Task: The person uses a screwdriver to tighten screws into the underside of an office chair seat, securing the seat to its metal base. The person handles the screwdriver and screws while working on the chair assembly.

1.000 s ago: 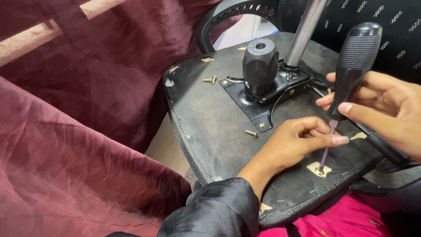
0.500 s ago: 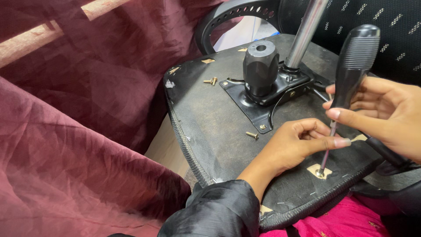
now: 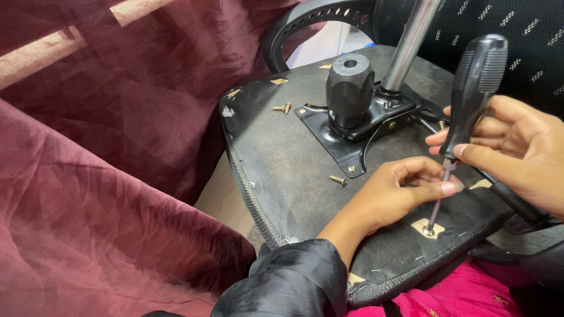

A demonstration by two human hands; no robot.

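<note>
**Currently: screwdriver set on a seat-base screw**

Work surface is the underside of an upturned chair seat (image 3: 294, 170), covered in dark grey, fuzzy fabric, scuffed and torn pale at the near-left corner, with a mesh edge along the rim. Maroon cloth (image 3: 106, 194), crumpled and slightly shiny, fills the left of the view. A dark patterned backrest (image 3: 517, 35) stands behind the seat.

A black pressed-metal plate (image 3: 346, 132) sits at the seat's centre, carrying a blocky black plastic knob (image 3: 350, 88) and a polished steel column (image 3: 408, 41) that rises out of view. Two loose brass screws lie on the fabric: one (image 3: 282, 108) near the far-left edge, one (image 3: 338, 179) just beside the plate's near corner.

Right hand (image 3: 517, 149) is wrapped around the screwdriver (image 3: 473, 88) at the base of its black, textured handle. The thin shaft runs down, slightly tilted, to a screw (image 3: 429, 230) in a tan patch near the seat's front edge. Left hand (image 3: 390, 196) rests on the fabric, fingers curled, thumb and forefinger steadying the shaft.
</note>
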